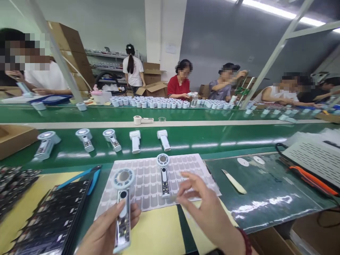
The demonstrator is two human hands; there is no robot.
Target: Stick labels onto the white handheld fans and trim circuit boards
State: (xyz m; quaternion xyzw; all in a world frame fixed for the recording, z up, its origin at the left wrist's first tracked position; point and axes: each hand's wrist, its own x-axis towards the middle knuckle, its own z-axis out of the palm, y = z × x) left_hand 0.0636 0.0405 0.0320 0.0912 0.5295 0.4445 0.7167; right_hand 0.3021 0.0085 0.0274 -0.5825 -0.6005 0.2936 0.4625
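My left hand (pixel 108 226) is wrapped around the handle of a light-blue handheld fan (pixel 123 207). The fan's round head points up, and its shiny front panel shows a dark button. A second handheld fan (pixel 164 177) lies on a sheet of grey die-cut stickers (pixel 145 187). Just right of that fan's handle, my right hand (pixel 203 209) is raised with thumb and a finger pinched together. Something faint and clear may be at its fingertips; I cannot make it out. Yellow backing paper (pixel 156 230) lies below the sheet, between my hands.
Several more fans (pixel 135 141) lie along the green conveyor. Black printed panels (pixel 53 219) and blue-handled scissors (pixel 92 180) are on the left. A knife (pixel 235 182) and white discs (pixel 243 162) lie right, beside a slotted case (pixel 316 163). Co-workers (pixel 180 83) sit across the line.
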